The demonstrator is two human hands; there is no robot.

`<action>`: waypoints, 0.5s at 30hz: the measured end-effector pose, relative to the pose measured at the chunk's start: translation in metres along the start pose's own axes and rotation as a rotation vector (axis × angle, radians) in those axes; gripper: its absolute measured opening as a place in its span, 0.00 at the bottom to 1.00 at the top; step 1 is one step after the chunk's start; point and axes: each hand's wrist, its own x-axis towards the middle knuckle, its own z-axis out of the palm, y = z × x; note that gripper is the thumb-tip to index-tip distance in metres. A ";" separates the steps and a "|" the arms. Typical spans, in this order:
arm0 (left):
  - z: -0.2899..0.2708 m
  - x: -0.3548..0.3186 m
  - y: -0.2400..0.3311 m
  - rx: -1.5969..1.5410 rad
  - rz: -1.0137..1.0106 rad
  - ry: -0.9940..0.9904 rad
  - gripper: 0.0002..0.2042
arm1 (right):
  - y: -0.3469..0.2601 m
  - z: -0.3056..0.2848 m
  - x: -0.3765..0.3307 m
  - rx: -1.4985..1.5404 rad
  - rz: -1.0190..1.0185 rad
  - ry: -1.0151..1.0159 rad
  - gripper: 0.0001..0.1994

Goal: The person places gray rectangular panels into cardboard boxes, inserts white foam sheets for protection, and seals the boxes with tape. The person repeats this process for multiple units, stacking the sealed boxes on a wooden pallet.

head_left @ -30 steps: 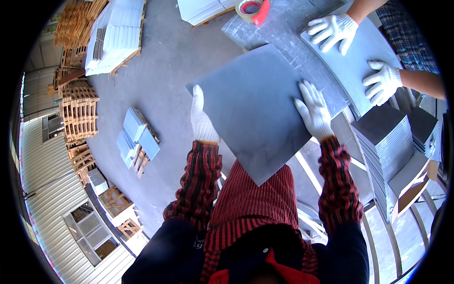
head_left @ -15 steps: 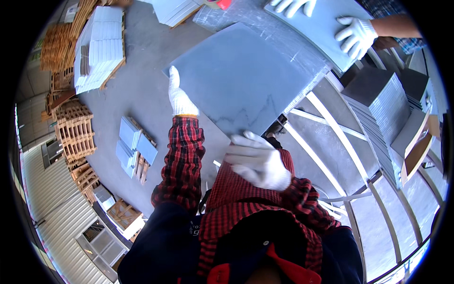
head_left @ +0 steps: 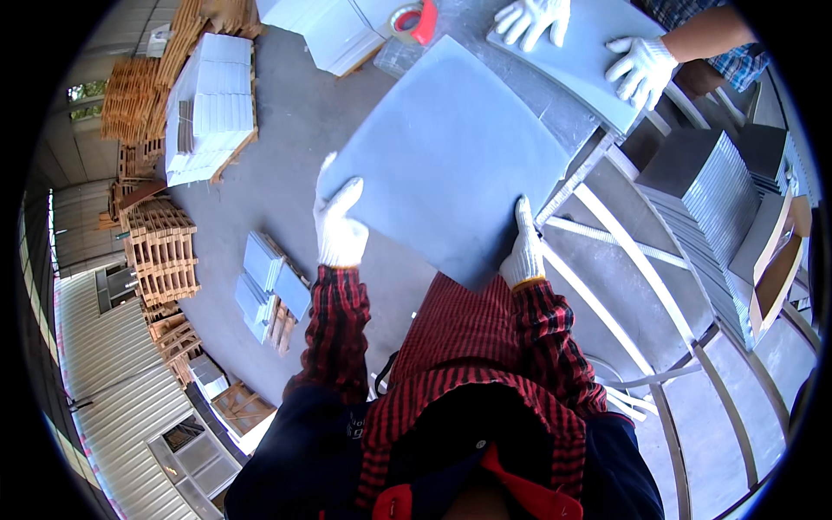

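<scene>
A flat square grey-blue panel [head_left: 451, 156] is held in front of me, its near corner pointing at my body. My left hand [head_left: 341, 227], in a white knit glove, closes on the panel's left corner with the thumb on top. At the near right edge, my gloved right hand [head_left: 525, 249] grips the panel, most of its fingers hidden by the hand and the panel. Part of the panel overlaps the metal-topped table [head_left: 568, 130]. Another panel [head_left: 572, 61] lies on that table under a co-worker's two gloved hands [head_left: 643, 74].
A tape roll with a red holder [head_left: 419, 23] sits on the table's far side. To the right are stacked panels [head_left: 693, 199], an open carton [head_left: 771, 269] and white frame bars [head_left: 598, 277]. Wooden pallets [head_left: 160, 260] and wrapped white stacks [head_left: 208, 113] stand left; a low panel pile [head_left: 269, 282] is on the floor.
My right hand has moved from above the panel's near corner to its right edge and now holds it. My left thumb has come over the panel's top. Dark marks near the panel's corner no longer show.
</scene>
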 end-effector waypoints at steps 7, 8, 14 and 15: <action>-0.013 -0.022 0.025 0.163 -0.027 -0.103 0.25 | 0.004 -0.049 0.040 -0.087 -0.074 0.028 0.36; -0.016 -0.024 0.023 0.151 -0.039 -0.105 0.25 | 0.002 -0.048 0.040 -0.092 -0.074 0.024 0.36; -0.025 -0.030 0.037 0.403 -0.132 -0.229 0.30 | 0.005 -0.057 0.050 -0.232 -0.145 0.005 0.50; -0.023 -0.029 0.046 0.512 -0.150 -0.278 0.32 | 0.004 -0.057 0.047 -0.262 -0.149 0.017 0.50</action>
